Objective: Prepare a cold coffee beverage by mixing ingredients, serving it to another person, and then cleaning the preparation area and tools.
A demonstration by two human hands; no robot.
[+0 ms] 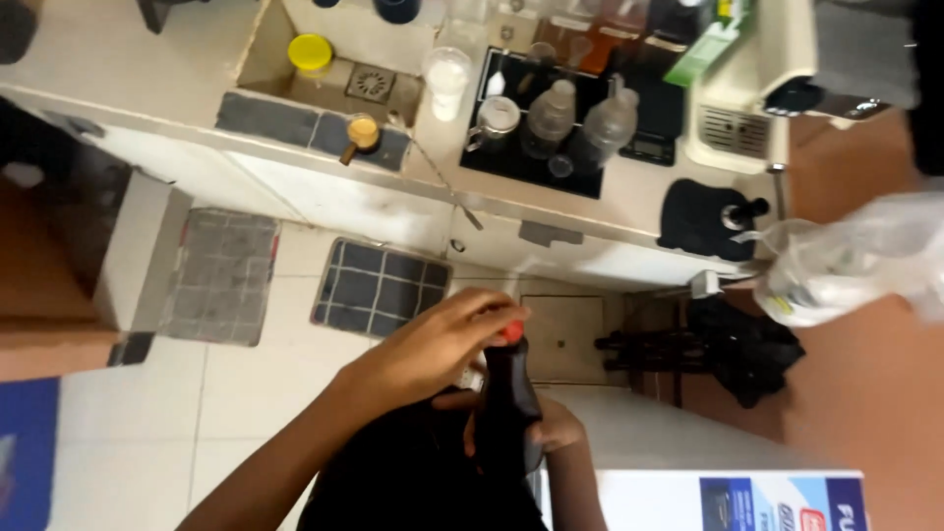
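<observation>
Over the tiled floor, the dark bottle (508,408) stands upright, red cap (512,333) uppermost.

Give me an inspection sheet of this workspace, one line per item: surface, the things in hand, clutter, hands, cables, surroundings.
Surface: pale counter with a sunken sink; white tiled floor below.
Things in hand: dark bottle with red cap, held upright.
Clutter: yellow lid, small brass pot, clear bottles on a black tray, plastic bag.
Hands: left hand over the cap; right hand around the bottle's body.
Cables: nothing seen.
Surroundings: grey floor mats, white box at lower right.
</observation>
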